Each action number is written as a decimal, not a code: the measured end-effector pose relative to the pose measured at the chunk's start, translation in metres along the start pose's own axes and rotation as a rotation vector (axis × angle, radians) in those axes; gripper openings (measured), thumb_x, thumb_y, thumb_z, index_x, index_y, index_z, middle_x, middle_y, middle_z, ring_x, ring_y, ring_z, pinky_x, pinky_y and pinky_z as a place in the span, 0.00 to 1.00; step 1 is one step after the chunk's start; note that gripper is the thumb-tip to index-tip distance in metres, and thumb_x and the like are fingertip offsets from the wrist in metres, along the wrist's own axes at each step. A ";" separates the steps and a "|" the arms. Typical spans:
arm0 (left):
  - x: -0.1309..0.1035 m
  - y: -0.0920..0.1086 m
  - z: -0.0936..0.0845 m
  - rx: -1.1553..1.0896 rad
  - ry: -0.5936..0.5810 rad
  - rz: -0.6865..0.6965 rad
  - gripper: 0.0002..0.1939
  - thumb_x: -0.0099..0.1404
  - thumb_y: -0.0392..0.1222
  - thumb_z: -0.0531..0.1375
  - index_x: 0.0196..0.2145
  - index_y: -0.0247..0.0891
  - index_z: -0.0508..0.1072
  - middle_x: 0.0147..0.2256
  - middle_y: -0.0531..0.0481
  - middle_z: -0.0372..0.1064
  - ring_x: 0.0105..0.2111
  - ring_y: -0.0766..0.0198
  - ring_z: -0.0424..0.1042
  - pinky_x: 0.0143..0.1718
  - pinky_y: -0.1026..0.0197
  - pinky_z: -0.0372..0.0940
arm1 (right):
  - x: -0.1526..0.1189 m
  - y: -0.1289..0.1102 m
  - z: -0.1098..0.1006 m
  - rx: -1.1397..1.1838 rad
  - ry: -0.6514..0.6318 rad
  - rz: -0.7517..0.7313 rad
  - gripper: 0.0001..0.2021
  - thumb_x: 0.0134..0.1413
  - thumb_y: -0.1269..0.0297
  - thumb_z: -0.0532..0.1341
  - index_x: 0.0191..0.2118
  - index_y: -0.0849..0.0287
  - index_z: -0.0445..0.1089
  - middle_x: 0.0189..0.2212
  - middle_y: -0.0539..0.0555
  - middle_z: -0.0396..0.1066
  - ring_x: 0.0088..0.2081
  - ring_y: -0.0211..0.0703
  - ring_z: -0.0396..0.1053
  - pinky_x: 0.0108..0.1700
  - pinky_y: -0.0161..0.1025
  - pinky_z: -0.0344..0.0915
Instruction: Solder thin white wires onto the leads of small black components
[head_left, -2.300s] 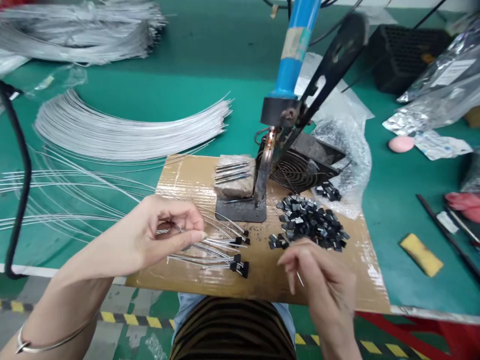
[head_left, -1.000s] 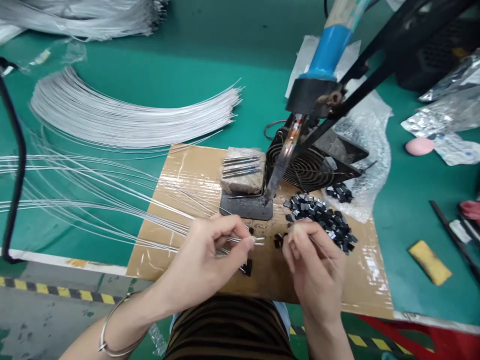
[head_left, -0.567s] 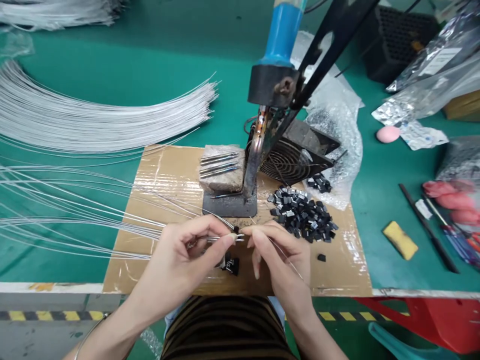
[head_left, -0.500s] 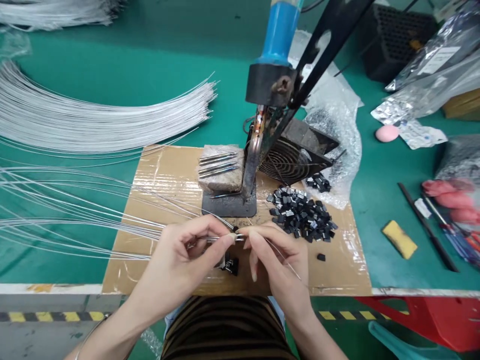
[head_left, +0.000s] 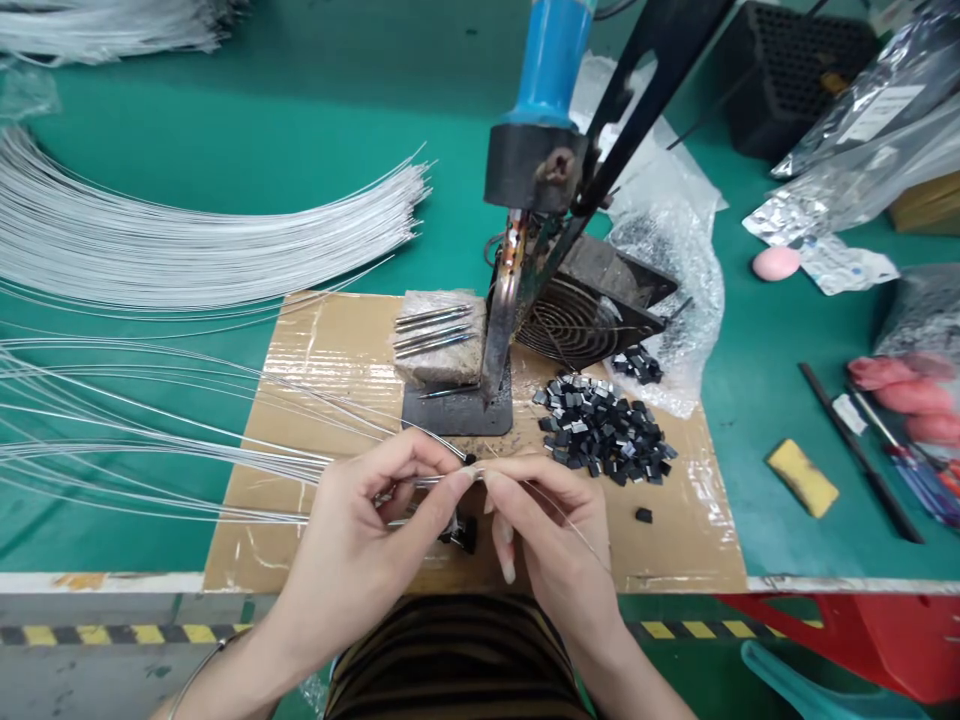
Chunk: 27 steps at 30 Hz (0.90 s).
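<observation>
My left hand [head_left: 367, 535] is closed, thumb and forefinger pinching the end of a thin grey-white cable [head_left: 300, 462]. Right against it, my right hand [head_left: 551, 530] pinches at the same spot, so the cable's tip is hidden. A fine wire [head_left: 564, 515], looking like solder, runs across the right hand and pokes up past its forefinger. Just beyond the fingertips is a cable with a black end piece [head_left: 470, 458]. Below them, black connector pieces [head_left: 459, 535] show partly behind the left hand. The soldering iron [head_left: 499, 345] points down above both hands.
Cardboard [head_left: 247, 540] covers the table's front. Behind my hands are a block with metal-tipped cables [head_left: 439, 345] and a small fan [head_left: 574, 320]. Small black housings [head_left: 604, 430] are heaped to the right, near a yellow sponge [head_left: 802, 477]. A large cable bundle [head_left: 225, 245] lies left.
My right hand has shifted slightly left, bringing its fingertips against those of my left hand. The metal cable end visible between them before is now covered.
</observation>
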<state>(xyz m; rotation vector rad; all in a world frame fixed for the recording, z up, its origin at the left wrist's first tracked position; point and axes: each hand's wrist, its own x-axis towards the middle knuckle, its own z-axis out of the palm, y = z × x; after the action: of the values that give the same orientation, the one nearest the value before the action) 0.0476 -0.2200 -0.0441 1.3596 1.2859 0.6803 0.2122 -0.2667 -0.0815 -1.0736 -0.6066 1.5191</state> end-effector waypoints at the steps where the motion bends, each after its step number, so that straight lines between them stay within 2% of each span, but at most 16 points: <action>1: 0.000 0.000 0.001 0.002 0.000 0.002 0.08 0.70 0.44 0.65 0.33 0.41 0.77 0.27 0.53 0.74 0.25 0.68 0.67 0.24 0.66 0.57 | 0.000 0.000 0.000 0.004 0.003 0.001 0.06 0.66 0.62 0.69 0.45 0.47 0.85 0.30 0.46 0.73 0.17 0.23 0.67 0.18 0.22 0.63; 9: -0.004 -0.002 0.004 0.048 0.003 0.021 0.09 0.71 0.44 0.64 0.33 0.40 0.77 0.27 0.52 0.74 0.26 0.65 0.70 0.24 0.65 0.59 | -0.001 0.001 0.003 0.056 0.031 0.019 0.05 0.64 0.61 0.71 0.44 0.48 0.85 0.27 0.45 0.73 0.16 0.23 0.66 0.16 0.21 0.61; 14: -0.004 0.001 0.008 0.084 0.032 0.066 0.08 0.72 0.42 0.63 0.33 0.40 0.76 0.25 0.54 0.72 0.23 0.68 0.66 0.23 0.66 0.59 | -0.001 0.002 0.005 0.106 0.048 0.045 0.04 0.63 0.60 0.71 0.39 0.51 0.85 0.24 0.45 0.72 0.15 0.23 0.64 0.16 0.21 0.60; 18: -0.005 0.001 0.010 0.090 0.047 0.094 0.07 0.72 0.40 0.63 0.34 0.40 0.76 0.27 0.54 0.73 0.26 0.67 0.69 0.25 0.66 0.62 | 0.000 -0.001 0.005 0.138 0.044 0.083 0.05 0.62 0.60 0.72 0.37 0.53 0.85 0.23 0.45 0.72 0.14 0.23 0.64 0.16 0.21 0.58; 22: -0.004 -0.001 0.008 0.080 0.017 0.069 0.08 0.72 0.42 0.63 0.34 0.40 0.77 0.25 0.54 0.72 0.23 0.67 0.67 0.23 0.66 0.60 | 0.003 -0.007 0.003 0.186 0.025 0.128 0.05 0.59 0.61 0.73 0.35 0.55 0.85 0.23 0.46 0.73 0.14 0.24 0.64 0.15 0.22 0.58; 27: -0.004 -0.001 0.005 0.038 -0.009 0.039 0.09 0.71 0.43 0.63 0.33 0.39 0.78 0.27 0.50 0.76 0.26 0.65 0.73 0.25 0.66 0.64 | 0.007 -0.012 0.004 0.231 0.023 0.188 0.06 0.55 0.61 0.75 0.31 0.58 0.84 0.21 0.46 0.72 0.13 0.26 0.62 0.13 0.23 0.58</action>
<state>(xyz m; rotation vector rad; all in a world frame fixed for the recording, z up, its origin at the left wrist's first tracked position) 0.0511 -0.2255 -0.0452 1.4200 1.2738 0.6794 0.2148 -0.2567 -0.0719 -0.9891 -0.3108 1.6906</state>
